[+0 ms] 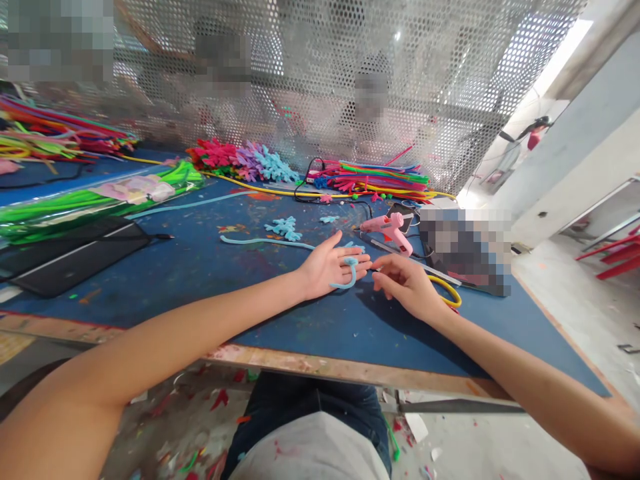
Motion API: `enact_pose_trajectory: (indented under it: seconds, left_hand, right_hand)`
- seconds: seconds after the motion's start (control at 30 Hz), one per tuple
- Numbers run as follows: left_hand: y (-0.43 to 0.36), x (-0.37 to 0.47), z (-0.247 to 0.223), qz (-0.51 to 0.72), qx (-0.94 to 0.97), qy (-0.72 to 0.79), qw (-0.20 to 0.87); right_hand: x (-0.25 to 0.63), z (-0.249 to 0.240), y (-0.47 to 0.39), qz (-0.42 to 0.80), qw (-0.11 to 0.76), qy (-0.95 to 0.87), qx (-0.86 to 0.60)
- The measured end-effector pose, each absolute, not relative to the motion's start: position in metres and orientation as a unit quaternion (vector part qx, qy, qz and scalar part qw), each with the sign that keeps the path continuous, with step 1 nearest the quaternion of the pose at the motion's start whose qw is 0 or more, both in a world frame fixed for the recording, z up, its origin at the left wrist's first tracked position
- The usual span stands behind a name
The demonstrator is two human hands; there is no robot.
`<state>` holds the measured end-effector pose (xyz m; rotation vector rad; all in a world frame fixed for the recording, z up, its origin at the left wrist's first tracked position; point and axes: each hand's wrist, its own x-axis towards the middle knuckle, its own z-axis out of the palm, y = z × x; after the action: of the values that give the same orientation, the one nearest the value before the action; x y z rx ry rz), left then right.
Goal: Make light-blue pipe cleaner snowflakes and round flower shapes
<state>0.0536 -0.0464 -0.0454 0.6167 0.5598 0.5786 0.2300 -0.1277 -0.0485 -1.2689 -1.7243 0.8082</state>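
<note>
My left hand [323, 270] lies palm up over the blue table, its fingers stretched out flat. A light blue pipe cleaner piece [353, 275], bent into a hook with a curled end, rests across those fingers. Close to the left fingertips is my right hand [403, 283], its fingers curled in toward the thumb; whatever is between them, if anything, is too small to make out. Behind the left hand lie a long light blue pipe cleaner [270, 242] and a light blue branching pipe cleaner shape [285, 228], with a smaller one [329, 219] to the right.
A pink glue gun [387, 227] stands beyond my right hand, near a yellow ring [447, 291]. Bundles of coloured pipe cleaners [380, 177] and finished branching shapes [250, 160] line the perforated metal screen [310, 87]. At left are a bagged green bundle [95, 200] and a black tablet-like slab [75, 257].
</note>
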Motion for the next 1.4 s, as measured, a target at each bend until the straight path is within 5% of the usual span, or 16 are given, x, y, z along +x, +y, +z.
enact_pose_trajectory:
  seconds: [0.23,0.5,0.9,1.1,1.4]
  left_hand:
    - [-0.056,0.056,-0.039,0.302,0.338,0.169,0.875]
    - [-0.072,0.061,-0.041,0.294,0.426,0.016,0.856]
    - [-0.046,0.058,-0.049,0.349,0.497,0.139,0.782]
    - [-0.053,0.046,-0.034,0.312,0.716,0.096,0.617]
    - [-0.087,0.056,-0.032,0.292,0.91,0.138,0.261]
  right_hand:
    - [0.221,-0.051,-0.13,0.392,0.373,-0.653,-0.53]
    - [0.22,-0.052,-0.132,0.309,0.352,-0.714,-0.521]
    - [0.219,-0.05,-0.134,0.198,0.278,-0.862,-0.376]
    - [0.224,-0.047,-0.129,0.269,0.463,-0.755,-0.378]
    - [0.221,-0.057,-0.132,0.306,0.377,-0.791,-0.372]
